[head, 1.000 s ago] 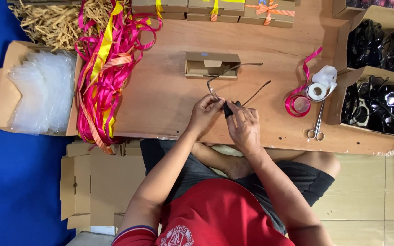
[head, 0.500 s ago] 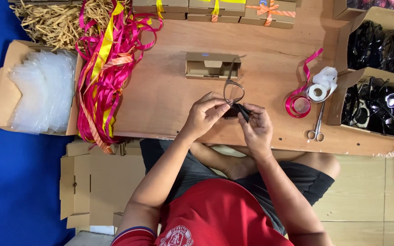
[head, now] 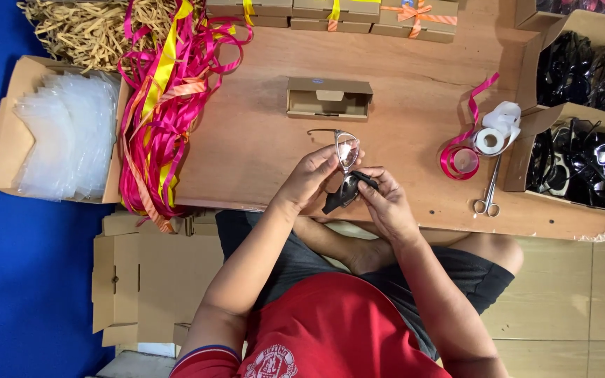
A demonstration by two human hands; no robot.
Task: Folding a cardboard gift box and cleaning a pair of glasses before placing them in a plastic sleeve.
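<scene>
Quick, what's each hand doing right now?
Left hand: closed on the glasses, gripping the frame.
Right hand: fingers pinch the dark end of the same glasses.

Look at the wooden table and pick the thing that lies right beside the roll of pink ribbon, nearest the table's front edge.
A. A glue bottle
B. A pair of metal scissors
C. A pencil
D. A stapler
B: a pair of metal scissors lies on the wooden table just below the roll of pink ribbon and the white tape roll, its handles toward the front edge.
</scene>
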